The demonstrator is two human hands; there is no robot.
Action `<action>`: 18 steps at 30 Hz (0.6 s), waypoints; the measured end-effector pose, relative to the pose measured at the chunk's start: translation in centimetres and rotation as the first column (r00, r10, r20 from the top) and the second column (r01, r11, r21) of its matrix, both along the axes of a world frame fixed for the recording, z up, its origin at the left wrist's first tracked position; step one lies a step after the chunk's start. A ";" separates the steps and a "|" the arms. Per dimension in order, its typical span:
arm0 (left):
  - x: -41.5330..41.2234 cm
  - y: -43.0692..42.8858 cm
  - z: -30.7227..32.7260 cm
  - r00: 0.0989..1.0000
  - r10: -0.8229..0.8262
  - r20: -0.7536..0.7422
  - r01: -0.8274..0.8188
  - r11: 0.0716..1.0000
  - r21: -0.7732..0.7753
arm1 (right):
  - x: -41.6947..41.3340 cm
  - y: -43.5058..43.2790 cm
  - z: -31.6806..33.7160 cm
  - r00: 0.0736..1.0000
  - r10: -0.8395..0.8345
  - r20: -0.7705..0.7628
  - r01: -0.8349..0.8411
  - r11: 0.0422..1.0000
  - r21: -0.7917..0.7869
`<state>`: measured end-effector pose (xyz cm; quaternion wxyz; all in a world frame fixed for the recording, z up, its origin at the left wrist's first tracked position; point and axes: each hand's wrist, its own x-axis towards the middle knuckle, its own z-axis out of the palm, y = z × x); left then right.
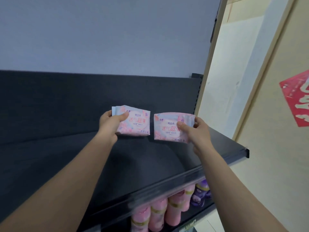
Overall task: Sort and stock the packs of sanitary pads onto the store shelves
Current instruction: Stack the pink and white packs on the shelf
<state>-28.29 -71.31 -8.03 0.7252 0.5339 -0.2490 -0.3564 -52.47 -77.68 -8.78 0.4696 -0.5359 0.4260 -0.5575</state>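
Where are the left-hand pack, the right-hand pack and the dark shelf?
left-hand pack (138, 124): head view, printed front.
right-hand pack (165, 129): head view, printed front.
dark shelf (150, 164): head view, bare top.

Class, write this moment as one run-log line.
left hand: grips left pack | right hand: grips right pack | packs: apart, over dark shelf

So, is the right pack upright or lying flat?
Upright: the right pack shows its printed face to the camera, gripped by the right hand. Whether it touches the shelf, cannot tell.
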 end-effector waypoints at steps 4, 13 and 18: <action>-1.4 -3.9 -1.1 1.000 -0.010 0.026 0.009 0.999 0.031 | -1.8 -5.0 -0.5 0.999 0.028 -0.021 -0.027 0.999 0.042; -4.9 -11.5 -2.4 0.986 0.025 0.164 -0.038 0.996 0.075 | -4.8 -18.4 -1.9 0.956 0.228 -0.185 -0.217 0.973 0.079; -7.3 -13.9 -2.5 0.924 -0.029 0.381 -0.058 0.975 0.215 | -5.0 -24.0 -2.3 0.907 0.332 -0.260 -0.312 0.943 0.113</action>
